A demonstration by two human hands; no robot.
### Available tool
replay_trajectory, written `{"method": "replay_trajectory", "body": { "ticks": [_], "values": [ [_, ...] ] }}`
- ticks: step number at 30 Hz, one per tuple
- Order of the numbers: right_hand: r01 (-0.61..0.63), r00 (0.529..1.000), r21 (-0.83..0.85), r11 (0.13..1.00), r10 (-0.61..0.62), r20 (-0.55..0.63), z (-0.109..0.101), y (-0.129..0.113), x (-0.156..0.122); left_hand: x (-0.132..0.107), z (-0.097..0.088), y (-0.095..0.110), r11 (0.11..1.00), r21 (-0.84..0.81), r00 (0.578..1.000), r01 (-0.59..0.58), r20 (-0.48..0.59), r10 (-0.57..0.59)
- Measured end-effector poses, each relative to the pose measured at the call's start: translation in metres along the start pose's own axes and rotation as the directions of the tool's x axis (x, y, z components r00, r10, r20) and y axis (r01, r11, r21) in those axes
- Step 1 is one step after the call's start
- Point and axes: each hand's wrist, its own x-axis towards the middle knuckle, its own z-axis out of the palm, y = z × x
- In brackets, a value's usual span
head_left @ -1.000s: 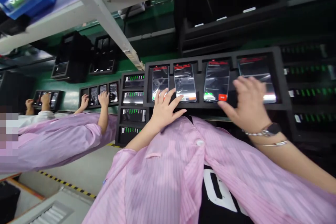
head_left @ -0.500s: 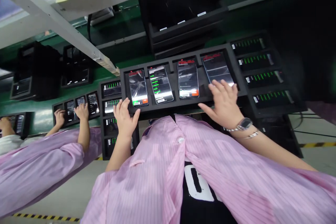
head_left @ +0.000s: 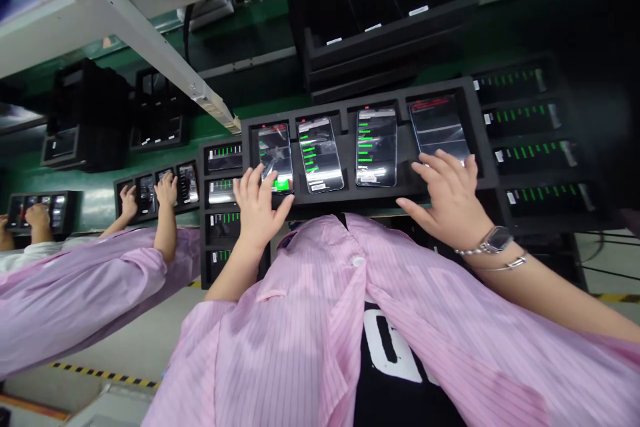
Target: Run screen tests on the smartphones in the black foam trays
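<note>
Left hand [head_left: 257, 203] open and not gripping, fingers spread, tips lying on the lower edge of the first phone [head_left: 275, 150]. Right hand [head_left: 450, 197], a wristwatch [head_left: 493, 240] above it, is also open, its fingertips on the bottom of the fourth phone [head_left: 439, 123]. Two more phones [head_left: 376, 147] lie between, all four in separate pockets of a black foam tray [head_left: 480, 133]. Stacked trays [head_left: 525, 133] stand on either side. Further left, a co-worker's hands [head_left: 167, 190] rest on another tray [head_left: 197, 173]
</note>
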Motion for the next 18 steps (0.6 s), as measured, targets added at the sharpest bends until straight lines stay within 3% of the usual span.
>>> {"method": "replay_trajectory", "body": {
  "ticks": [4,6,8,12,18],
  "values": [
    [0.059,0.992,-0.009,0.998,-0.058,0.110,-0.010,0.004,0.013,0.018,-0.005,0.021,0.978,-0.020,0.966,-0.209,0.148,0.210],
    [0.056,0.991,-0.004,0.998,-0.055,0.125,-0.007,0.009,0.018,0.026,-0.003,0.025,0.965,-0.011,0.940,-0.263,0.223,0.258],
    [0.009,0.993,0.002,1.000,-0.009,0.118,0.000,0.014,0.023,0.034,0.000,0.028,0.971,0.016,0.933,-0.241,0.280,0.227],
    [-0.153,0.979,-0.038,0.987,0.157,0.128,0.014,0.016,0.037,0.054,0.007,0.033,0.994,0.071,0.929,-0.082,0.367,0.050],
    [-0.303,0.911,-0.188,0.934,0.342,0.229,0.006,-0.004,0.062,0.080,0.014,0.035,0.994,0.093,0.937,0.056,0.339,-0.084]
  ]
}}
